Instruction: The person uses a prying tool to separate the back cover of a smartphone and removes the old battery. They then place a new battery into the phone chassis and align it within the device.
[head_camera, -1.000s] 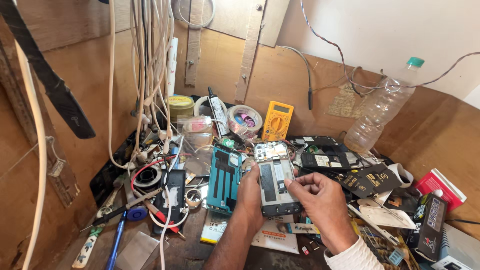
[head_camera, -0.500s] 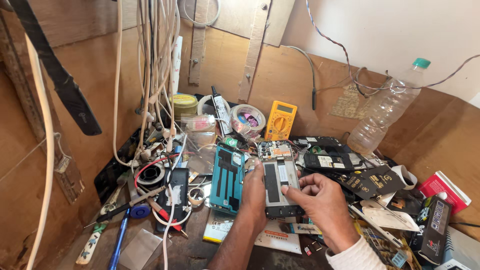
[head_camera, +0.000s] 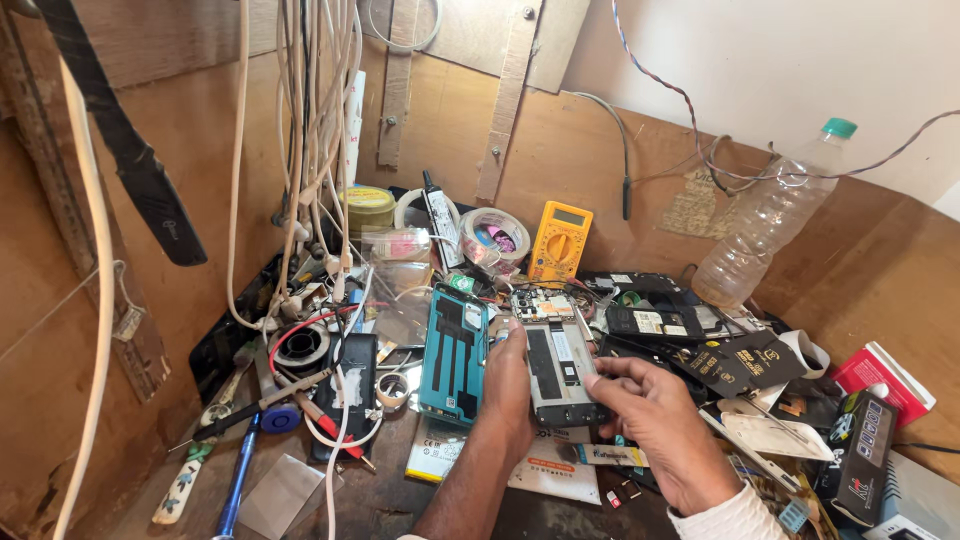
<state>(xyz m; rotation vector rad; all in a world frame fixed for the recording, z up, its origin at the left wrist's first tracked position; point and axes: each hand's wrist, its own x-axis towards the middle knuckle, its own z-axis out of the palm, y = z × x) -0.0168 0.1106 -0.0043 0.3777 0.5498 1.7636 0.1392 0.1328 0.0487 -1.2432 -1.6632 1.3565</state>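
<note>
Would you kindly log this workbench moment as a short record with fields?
Setting: cluttered wooden bench, cables hanging at left
Held item: opened phone, back cover off, insides showing
Left hand: grips the phone's left edge
Right hand: fingers on the phone's lower right edge
Beside phone: teal cover lying to its left
Behind: yellow multimeter, tape roll, plastic bottle

Matt brown wood backs the bench (head_camera: 600, 150), beside a clear glossy plastic bottle (head_camera: 765, 225) and a yellow plastic multimeter (head_camera: 560, 243).
</note>
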